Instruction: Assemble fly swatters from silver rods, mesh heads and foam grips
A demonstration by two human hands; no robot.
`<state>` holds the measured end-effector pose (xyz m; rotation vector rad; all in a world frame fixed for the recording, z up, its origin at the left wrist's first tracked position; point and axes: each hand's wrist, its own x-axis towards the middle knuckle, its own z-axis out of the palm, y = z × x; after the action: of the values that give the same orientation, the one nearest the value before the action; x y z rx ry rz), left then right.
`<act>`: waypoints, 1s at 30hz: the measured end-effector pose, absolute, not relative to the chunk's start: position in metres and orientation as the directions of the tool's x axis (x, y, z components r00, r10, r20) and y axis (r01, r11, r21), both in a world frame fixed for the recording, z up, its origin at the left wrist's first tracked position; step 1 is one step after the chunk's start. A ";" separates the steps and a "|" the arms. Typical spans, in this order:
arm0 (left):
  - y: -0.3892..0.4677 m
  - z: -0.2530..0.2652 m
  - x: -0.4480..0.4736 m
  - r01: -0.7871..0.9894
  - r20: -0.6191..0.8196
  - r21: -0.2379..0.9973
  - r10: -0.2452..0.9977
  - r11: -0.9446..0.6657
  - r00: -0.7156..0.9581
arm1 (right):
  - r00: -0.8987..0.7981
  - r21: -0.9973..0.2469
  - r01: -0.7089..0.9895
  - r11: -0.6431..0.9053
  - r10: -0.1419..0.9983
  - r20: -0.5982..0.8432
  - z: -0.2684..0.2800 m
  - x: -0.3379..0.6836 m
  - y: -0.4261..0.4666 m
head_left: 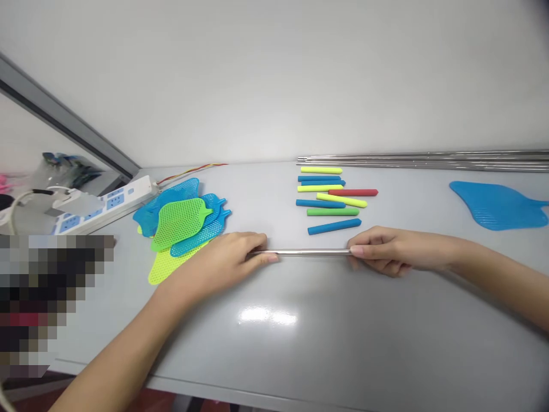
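A thin metal rod [311, 252] lies level between my two hands, low over the grey table. My left hand [234, 254] is closed on its left end, and my right hand [381, 250] pinches its right end between thumb and fingers. Just beyond the rod are several coloured plastic handles, among them a blue handle [334, 226], a green handle [332, 212] and a red handle [354, 193]. Beside my left forearm sits a pile of mesh fly swatter heads, with a green swatter head [180, 222] on top. A single blue swatter head [500, 206] lies beyond my right wrist.
Along the wall at the back right lies a bundle of long metal rods [429, 160]. A white power strip [107, 203] with plugs and cables runs along the left side. The table's front edge [193, 389] shows at the bottom.
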<state>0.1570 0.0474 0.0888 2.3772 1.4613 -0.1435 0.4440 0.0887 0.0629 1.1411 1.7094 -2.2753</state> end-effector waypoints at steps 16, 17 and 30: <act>0.047 0.084 0.163 0.827 -0.202 0.327 0.821 -0.457 0.534 | -0.755 -0.804 0.419 -0.422 0.331 -0.567 0.056 0.460 0.104; 0.047 0.083 0.162 0.821 -0.194 0.324 0.816 -0.471 0.545 | -0.753 -0.811 0.427 -0.399 0.339 -0.563 0.057 0.460 0.103; 0.042 0.074 0.165 0.833 -0.178 0.190 0.816 -0.520 0.550 | -0.731 -0.851 0.515 -0.099 0.467 -0.497 0.064 0.454 0.093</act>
<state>0.1650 0.0419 0.0739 2.5356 1.3773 -0.0959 0.4539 0.0927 0.0643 1.1361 2.0830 -2.0016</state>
